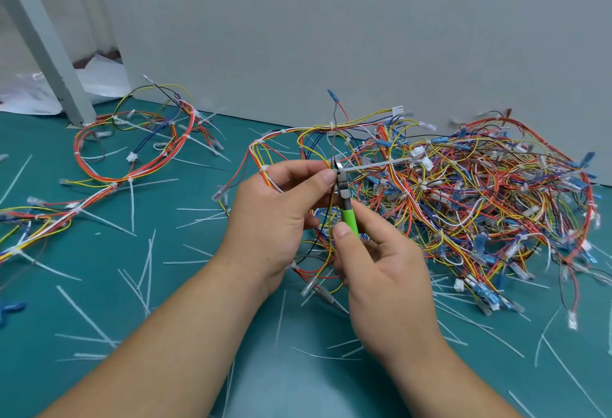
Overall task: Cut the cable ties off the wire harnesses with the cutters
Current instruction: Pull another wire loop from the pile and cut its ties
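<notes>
Work here is at the cutting step: the cutters (346, 210), green-handled, stand upright at the middle of the view with their head set against a white cable tie (374, 165) on a wire harness (261, 147); the tie's long tail sticks out to the right over the pile. The left hand (275, 209) pinches the wire harness just left of the cutter head, thumb and fingers (319, 179) curled close on the wires; the right hand (384, 272) grips the handles from the near side, thumb pressed on the green sleeve; whether the blades are closed on the tie I cannot tell, since the head is small and partly hidden by the left thumb. The held harness loops away to the far left, above the desk (185, 311); a big tangle of harnesses (496, 195) lies to the right with ties showing in it, and a second harness (139, 159) lies at the far left, its ties long-tailed; loose white tie tails (84, 313) lie scattered over the desk. By my judgement much of the task remains; the next move calls for a firm squeeze of the handles with the blades on the tie alone, clear of the thin wires beside it, then a shift of the left pinch along to the next tie.
</notes>
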Demonstrator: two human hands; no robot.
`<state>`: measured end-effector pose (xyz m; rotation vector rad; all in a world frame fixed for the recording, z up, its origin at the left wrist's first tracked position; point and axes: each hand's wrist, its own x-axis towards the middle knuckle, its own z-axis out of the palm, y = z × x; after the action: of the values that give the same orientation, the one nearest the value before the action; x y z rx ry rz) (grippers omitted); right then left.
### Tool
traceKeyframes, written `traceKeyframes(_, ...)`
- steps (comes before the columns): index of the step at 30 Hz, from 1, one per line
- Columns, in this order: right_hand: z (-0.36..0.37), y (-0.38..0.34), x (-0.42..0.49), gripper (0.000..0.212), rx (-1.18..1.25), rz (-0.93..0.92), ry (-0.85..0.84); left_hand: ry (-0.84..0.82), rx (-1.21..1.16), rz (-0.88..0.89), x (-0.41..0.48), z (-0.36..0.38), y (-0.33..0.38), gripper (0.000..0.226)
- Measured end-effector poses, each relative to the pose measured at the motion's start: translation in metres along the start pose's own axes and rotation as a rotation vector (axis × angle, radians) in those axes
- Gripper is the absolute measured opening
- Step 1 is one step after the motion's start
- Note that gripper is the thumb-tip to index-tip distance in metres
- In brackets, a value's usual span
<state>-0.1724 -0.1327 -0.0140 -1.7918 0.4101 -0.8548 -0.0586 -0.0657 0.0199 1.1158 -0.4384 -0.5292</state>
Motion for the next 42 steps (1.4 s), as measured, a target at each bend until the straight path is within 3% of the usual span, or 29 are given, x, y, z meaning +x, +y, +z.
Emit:
traceKeyframes(9,-0.001,-0.009,0.000,0.020,0.047,0.048,-0.037,0.000,0.005,0.015,-0.001,0.001,0.000,0.016)
traceKeyframes(20,-0.002,-0.007,0.002,0.027,0.191,0.118,0.060,0.035,0.040,0.043,0.001,0.001,-0.003,0.012)
traceKeyframes(28,-0.007,-0.009,0.006,0.020,0.487,0.186,-0.051,0.041,0.023,0.062,0.004,0.000,-0.005,0.019)
traceKeyframes(31,-0.009,-0.010,0.005,0.025,0.384,0.166,-0.023,0.010,-0.015,0.039,0.004,0.002,-0.005,0.016)
traceKeyframes(36,-0.001,-0.008,-0.001,0.025,0.180,0.111,0.025,0.005,-0.283,-0.022,0.006,0.000,-0.002,0.017)
traceKeyframes(42,0.003,-0.002,-0.003,0.038,0.075,0.074,0.051,-0.024,-0.267,-0.051,0.005,-0.002,0.001,0.014)
